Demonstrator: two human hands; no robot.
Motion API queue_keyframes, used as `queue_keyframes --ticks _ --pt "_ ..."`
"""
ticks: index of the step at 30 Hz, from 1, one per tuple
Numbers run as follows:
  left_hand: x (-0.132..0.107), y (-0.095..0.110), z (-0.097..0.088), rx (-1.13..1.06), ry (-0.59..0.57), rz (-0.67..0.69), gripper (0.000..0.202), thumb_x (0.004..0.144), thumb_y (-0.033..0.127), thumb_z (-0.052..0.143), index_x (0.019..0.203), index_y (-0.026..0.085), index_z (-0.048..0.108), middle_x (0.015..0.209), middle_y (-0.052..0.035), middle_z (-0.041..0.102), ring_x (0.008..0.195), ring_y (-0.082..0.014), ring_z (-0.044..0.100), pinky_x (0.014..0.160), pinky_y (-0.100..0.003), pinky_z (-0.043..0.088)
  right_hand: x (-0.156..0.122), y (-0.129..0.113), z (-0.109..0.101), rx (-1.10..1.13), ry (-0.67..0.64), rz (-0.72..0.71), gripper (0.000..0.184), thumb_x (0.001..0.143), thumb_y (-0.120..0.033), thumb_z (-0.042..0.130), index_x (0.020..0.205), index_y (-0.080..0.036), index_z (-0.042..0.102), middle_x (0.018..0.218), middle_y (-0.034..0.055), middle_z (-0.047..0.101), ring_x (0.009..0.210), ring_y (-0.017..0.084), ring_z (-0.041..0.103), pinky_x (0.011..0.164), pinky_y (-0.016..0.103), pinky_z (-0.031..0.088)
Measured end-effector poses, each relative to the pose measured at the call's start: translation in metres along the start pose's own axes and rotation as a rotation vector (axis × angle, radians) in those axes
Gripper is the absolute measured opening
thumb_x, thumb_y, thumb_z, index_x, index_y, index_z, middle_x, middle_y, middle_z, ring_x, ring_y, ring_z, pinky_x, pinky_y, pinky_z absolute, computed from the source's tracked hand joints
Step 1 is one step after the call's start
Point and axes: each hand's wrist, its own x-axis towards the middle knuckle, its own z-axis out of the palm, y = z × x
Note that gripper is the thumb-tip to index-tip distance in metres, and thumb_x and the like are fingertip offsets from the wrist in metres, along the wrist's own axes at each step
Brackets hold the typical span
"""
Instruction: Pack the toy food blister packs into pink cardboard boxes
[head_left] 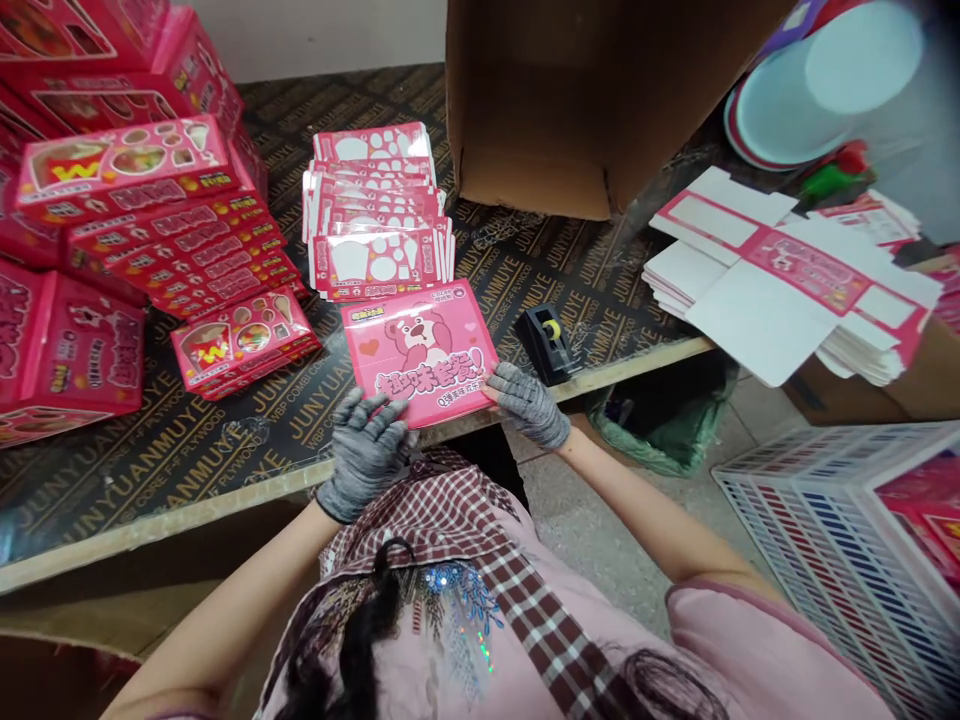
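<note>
The left hand (pixel 361 452) is resting loosely spread on the bear box (pixel 416 345), the right hand (pixel 531 403) pinching it, already assembled boxes (pixel 124 165) standing left of it, unfolded cartons (pixel 810 265) remaining right.

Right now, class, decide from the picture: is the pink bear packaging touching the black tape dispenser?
Apart. The head view shows a strip of dark tabletop between the pink bear packaging and the black tape dispenser.
</note>
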Motion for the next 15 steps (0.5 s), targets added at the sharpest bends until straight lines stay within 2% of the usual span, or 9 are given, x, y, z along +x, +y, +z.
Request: queue_keyframes --ticks 2,5,6,8,10,11,13,15 --pt "0.02 0.018 0.018 -0.012 -0.126 0.025 0.015 0.093 0.021 0.062 0.105 0.026 0.07 0.117 -0.0052 0.075 0.106 -0.0259 0.067 0.095 -0.049 0.049 -0.003 -0.004 0.007 -0.025 -0.022 0.084 0.034 0.105 -0.033 0.043 0.123 -0.025 0.07 0.125 0.0097 0.073 0.135 0.022 0.058 0.119 0.052 0.042" --pt "0.044 0.04 0.046 -0.081 -0.292 0.055 0.029 0.094 0.009 0.053 0.114 0.023 0.071 0.113 -0.0105 0.075 0.099 -0.0265 0.067 0.085 -0.044 0.051 -0.008 -0.003 -0.001 -0.061 -0.041 0.164 0.04 0.1 -0.046 0.051 0.132 -0.027 0.066 0.136 0.0098 0.066 0.142 0.026 0.05 0.124 0.058 0.032" --pt "0.049 0.044 0.053 -0.098 -0.312 0.063 0.03 0.093 0.008 0.052 0.112 0.022 0.071 0.11 -0.0111 0.075 0.097 -0.0268 0.066 0.084 -0.044 0.051 -0.012 0.002 -0.008 -0.081 0.007 0.228 0.047 0.098 -0.051 0.054 0.137 -0.026 0.063 0.141 0.0113 0.063 0.145 0.028 0.046 0.124 0.059 0.03" --pt "0.052 0.046 0.062 -0.123 -0.313 0.072 0.033 0.092 0.007 0.051 0.111 0.023 0.073 0.107 -0.0116 0.074 0.096 -0.0274 0.066 0.082 -0.044 0.052 -0.025 0.018 -0.028 -0.148 0.227 0.46 0.056 0.095 -0.054 0.055 0.14 -0.021 0.06 0.144 0.0154 0.058 0.144 0.031 0.045 0.123 0.057 0.032" --pt "0.051 0.043 0.064 -0.144 -0.285 0.084 0.035 0.092 0.006 0.05 0.111 0.024 0.073 0.107 -0.0117 0.074 0.096 -0.0281 0.066 0.08 -0.045 0.052 -0.04 0.041 -0.047 -0.198 0.453 0.726 0.051 0.094 -0.052 0.056 0.129 -0.017 0.067 0.132 0.0179 0.063 0.132 0.032 0.054 0.116 0.054 0.04" --pt "0.05 0.041 0.064 -0.148 -0.265 0.09 0.036 0.092 0.007 0.049 0.109 0.025 0.074 0.107 -0.0114 0.074 0.096 -0.0282 0.066 0.079 -0.044 0.053 -0.048 0.053 -0.054 -0.187 0.498 0.824 0.045 0.092 -0.052 0.058 0.118 -0.017 0.071 0.122 0.0172 0.067 0.122 0.031 0.059 0.112 0.053 0.044" --pt "0.048 0.038 0.063 -0.146 -0.232 0.099 0.036 0.093 0.007 0.047 0.107 0.026 0.074 0.105 -0.0104 0.075 0.094 -0.0276 0.065 0.077 -0.043 0.053 -0.058 0.075 -0.062 -0.099 0.439 0.908 0.037 0.087 -0.052 0.063 0.096 -0.019 0.075 0.102 0.0133 0.071 0.106 0.028 0.064 0.105 0.05 0.049" --pt "0.048 0.036 0.061 -0.155 -0.214 0.111 0.037 0.092 0.006 0.047 0.107 0.027 0.074 0.105 -0.0097 0.075 0.092 -0.0271 0.065 0.077 -0.043 0.053 -0.059 0.091 -0.062 0.003 0.332 0.909 0.031 0.082 -0.051 0.07 0.081 -0.021 0.075 0.092 0.0103 0.071 0.101 0.027 0.065 0.101 0.048 0.051"
